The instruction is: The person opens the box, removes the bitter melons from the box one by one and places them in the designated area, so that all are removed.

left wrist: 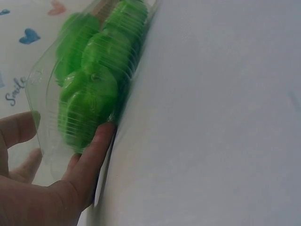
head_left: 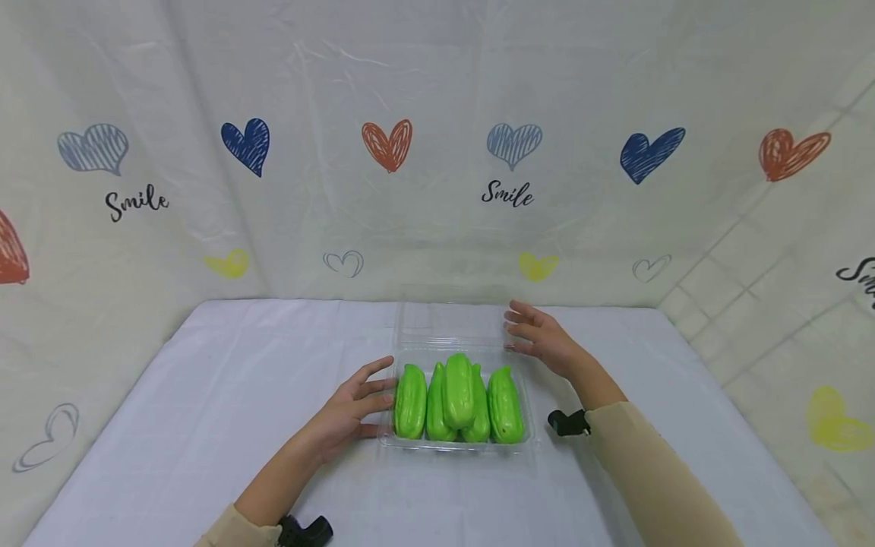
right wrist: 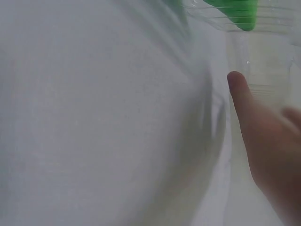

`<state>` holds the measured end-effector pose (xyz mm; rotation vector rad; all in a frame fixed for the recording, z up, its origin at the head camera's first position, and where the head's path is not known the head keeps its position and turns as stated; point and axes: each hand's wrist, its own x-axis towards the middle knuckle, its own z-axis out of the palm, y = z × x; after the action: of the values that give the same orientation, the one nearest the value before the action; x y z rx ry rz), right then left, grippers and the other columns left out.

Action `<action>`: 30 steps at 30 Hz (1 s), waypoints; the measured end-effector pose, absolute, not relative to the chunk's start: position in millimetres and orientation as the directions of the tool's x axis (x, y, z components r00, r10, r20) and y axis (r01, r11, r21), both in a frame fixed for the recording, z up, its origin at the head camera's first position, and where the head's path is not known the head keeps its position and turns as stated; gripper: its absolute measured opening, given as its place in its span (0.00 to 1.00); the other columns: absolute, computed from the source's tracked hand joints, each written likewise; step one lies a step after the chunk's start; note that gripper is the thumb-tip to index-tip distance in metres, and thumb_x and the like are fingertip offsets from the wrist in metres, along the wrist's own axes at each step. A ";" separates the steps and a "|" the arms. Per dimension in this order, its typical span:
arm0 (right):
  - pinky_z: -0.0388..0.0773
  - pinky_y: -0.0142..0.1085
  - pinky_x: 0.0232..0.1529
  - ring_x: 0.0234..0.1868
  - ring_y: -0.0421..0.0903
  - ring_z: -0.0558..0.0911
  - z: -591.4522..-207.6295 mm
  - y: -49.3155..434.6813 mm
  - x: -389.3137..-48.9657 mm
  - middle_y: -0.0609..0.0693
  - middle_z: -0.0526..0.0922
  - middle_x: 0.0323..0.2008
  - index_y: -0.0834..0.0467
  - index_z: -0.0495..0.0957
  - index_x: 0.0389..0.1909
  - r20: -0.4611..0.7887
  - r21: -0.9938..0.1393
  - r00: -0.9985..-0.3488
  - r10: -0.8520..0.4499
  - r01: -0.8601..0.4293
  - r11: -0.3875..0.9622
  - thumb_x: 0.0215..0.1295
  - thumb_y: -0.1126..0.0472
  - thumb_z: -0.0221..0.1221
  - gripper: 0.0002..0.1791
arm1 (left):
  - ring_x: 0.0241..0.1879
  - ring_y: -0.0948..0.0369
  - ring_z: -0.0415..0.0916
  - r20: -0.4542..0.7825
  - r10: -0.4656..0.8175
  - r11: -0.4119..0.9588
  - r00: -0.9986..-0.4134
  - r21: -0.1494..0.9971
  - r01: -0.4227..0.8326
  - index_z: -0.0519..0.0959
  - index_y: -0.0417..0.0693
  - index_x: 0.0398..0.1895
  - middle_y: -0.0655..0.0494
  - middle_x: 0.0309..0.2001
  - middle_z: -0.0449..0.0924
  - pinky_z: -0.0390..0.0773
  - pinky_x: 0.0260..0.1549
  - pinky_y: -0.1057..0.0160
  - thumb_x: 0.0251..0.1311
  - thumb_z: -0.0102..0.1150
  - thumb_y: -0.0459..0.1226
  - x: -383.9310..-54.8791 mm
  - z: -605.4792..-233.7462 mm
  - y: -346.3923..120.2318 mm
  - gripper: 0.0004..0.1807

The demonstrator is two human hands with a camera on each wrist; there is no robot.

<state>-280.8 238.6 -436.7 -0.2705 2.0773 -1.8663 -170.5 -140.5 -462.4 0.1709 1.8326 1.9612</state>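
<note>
Black "Smile" lettering (head_left: 507,194), green vegetables (head_left: 459,395), box (head_left: 456,447)

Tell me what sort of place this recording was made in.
Probably a staged tabletop recording corner: a white-clothed table stands before a backdrop printed with hearts and "Smile", and a clear container holds green vegetable-like items.

On the pale backdrop (head_left: 437,68) behind the tabletop (head_left: 178,425), black script read "Smile" twice: one word (head_left: 137,202) beyond the tabletop's far left corner, another word (head_left: 507,194) above its far edge. To the tabletop's right, a third word (head_left: 858,275) was cut off after its opening letters, "Sm". The left wrist view also showed "Smile".
</note>
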 end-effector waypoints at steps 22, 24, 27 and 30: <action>0.63 0.57 0.69 0.74 0.64 0.60 -423.6 234.1 -260.0 0.64 0.47 0.78 0.54 0.48 0.79 -0.050 -0.975 -0.971 -0.234 -0.004 0.224 0.74 0.58 0.56 0.39 | 0.65 0.44 0.68 -0.217 0.391 -0.019 -0.895 0.970 -0.243 0.55 0.61 0.78 0.39 0.73 0.58 0.83 0.47 0.47 0.68 0.59 0.38 -170.5 -464.9 -140.2 0.38; 0.61 0.58 0.70 0.75 0.64 0.58 -418.9 235.1 -255.2 0.63 0.47 0.78 0.54 0.49 0.79 -0.020 -0.971 -0.975 -0.223 -0.033 0.235 0.74 0.57 0.56 0.39 | 0.65 0.44 0.68 -0.217 0.391 -0.019 -0.894 0.970 -0.243 0.55 0.61 0.78 0.39 0.73 0.58 0.83 0.47 0.46 0.68 0.59 0.39 -170.6 -465.0 -140.1 0.38; 0.60 0.59 0.71 0.76 0.65 0.55 -411.3 235.6 -248.6 0.62 0.49 0.78 0.52 0.49 0.79 0.019 -0.963 -0.978 -0.209 -0.074 0.258 0.74 0.56 0.56 0.38 | 0.65 0.44 0.68 -0.217 0.392 -0.018 -0.894 0.970 -0.243 0.54 0.61 0.78 0.39 0.73 0.58 0.83 0.47 0.46 0.68 0.59 0.39 -170.6 -464.9 -140.0 0.38; 0.61 0.59 0.70 0.76 0.65 0.55 -402.9 234.9 -242.4 0.61 0.51 0.78 0.51 0.50 0.79 0.044 -0.958 -0.979 -0.198 -0.098 0.269 0.74 0.56 0.56 0.38 | 0.65 0.43 0.68 -0.216 0.392 -0.019 -0.894 0.970 -0.242 0.54 0.60 0.78 0.39 0.73 0.58 0.83 0.47 0.46 0.68 0.59 0.39 -170.6 -464.6 -139.6 0.38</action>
<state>-242.4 234.9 -402.9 -0.2846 2.4345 -1.8273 -170.6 -139.6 -464.6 0.1560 1.8337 1.9649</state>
